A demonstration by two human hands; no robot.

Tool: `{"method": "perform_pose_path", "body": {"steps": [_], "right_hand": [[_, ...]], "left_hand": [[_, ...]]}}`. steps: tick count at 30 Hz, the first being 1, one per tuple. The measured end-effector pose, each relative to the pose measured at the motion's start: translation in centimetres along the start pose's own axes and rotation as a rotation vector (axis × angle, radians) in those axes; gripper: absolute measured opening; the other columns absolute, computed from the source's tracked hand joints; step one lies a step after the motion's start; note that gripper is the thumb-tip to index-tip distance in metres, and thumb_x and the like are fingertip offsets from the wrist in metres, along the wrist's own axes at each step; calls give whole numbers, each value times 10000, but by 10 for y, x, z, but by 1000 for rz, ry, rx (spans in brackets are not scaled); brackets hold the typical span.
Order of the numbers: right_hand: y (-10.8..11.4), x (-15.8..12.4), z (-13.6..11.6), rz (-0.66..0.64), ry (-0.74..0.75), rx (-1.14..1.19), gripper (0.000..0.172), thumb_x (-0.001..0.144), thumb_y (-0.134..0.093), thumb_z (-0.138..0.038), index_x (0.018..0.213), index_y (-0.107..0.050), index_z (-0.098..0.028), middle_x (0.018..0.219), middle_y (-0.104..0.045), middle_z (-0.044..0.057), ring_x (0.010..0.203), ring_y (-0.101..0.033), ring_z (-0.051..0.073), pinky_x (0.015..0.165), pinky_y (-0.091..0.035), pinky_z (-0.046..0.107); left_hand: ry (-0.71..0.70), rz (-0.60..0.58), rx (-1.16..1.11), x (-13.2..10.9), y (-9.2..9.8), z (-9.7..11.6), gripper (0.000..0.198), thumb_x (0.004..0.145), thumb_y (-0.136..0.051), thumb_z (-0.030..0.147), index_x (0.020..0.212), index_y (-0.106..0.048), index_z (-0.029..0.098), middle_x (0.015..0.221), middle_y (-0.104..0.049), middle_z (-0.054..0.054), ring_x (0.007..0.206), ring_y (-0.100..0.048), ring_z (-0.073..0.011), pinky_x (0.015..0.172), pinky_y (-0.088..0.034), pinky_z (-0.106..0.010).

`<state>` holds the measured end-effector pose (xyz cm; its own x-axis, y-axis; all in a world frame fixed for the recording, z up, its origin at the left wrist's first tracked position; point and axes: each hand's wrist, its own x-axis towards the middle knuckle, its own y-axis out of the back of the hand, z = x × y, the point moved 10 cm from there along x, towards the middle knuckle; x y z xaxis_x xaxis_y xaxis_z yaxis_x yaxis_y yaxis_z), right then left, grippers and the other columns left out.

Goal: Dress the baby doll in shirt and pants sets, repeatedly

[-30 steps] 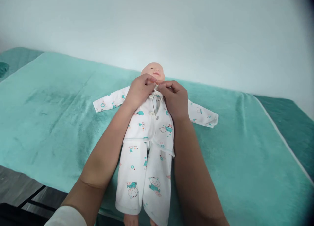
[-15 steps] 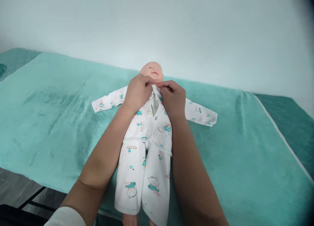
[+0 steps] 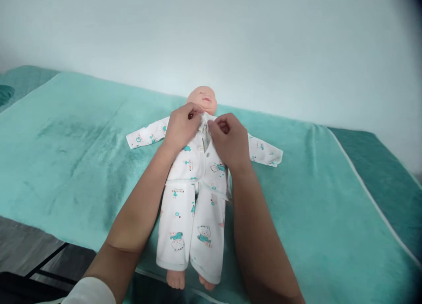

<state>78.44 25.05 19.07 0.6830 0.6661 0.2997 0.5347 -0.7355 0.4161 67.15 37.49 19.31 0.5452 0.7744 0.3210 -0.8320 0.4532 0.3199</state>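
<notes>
A baby doll [image 3: 202, 97] lies on its back on a teal blanket [image 3: 82, 163], dressed in a white printed top [image 3: 193, 161] and matching trousers [image 3: 189, 233]. Its bare feet [image 3: 175, 278] stick out near the blanket's front edge. My left hand [image 3: 180, 127] is closed on the left side of the top's front opening, just under the doll's chin. My right hand [image 3: 229, 139] pinches the right front edge of the top a little lower on the chest. Both sleeves lie spread out flat to the sides.
The blanket covers a bed or table against a pale wall [image 3: 231, 40]. A darker teal cover [image 3: 382, 167] shows at the right and far left. Dark floor and a black frame [image 3: 42, 262] lie below the front left edge.
My right hand has slid from the doll's neck down to the upper chest. The view has tilted slightly, so the doll's feet now show.
</notes>
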Motion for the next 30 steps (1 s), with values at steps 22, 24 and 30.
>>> {"method": "perform_pose_path", "body": {"steps": [22, 24, 30], "right_hand": [[-3, -48, -18, -65, 39, -479, 29, 900, -565, -231, 901, -588, -214, 849, -648, 63, 732, -529, 205, 673, -341, 337], [-5, -49, -19, -86, 28, -516, 52, 906, -546, -218, 922, -593, -205, 893, -655, 83, 736, -525, 206, 671, -336, 340], [-4, -50, -9, -290, -17, -335, 223, 820, -610, -221, 1039, -566, -222, 1050, -646, 69, 794, -577, 192, 728, -442, 355]], "left_hand": [[96, -285, -40, -36, 2, 2, 186, 857, -743, 366, 838, -693, 188, 724, -613, 20, 660, -498, -110, 613, -361, -274], [78, -284, -23, -36, 2, 4, 200, 875, -727, 381, 840, -693, 187, 738, -621, 15, 671, -500, -111, 624, -369, -274], [75, -337, -44, -39, -1, 7, 187, 880, -722, 373, 924, -734, 192, 809, -642, -4, 735, -536, -124, 673, -418, -276]]}}
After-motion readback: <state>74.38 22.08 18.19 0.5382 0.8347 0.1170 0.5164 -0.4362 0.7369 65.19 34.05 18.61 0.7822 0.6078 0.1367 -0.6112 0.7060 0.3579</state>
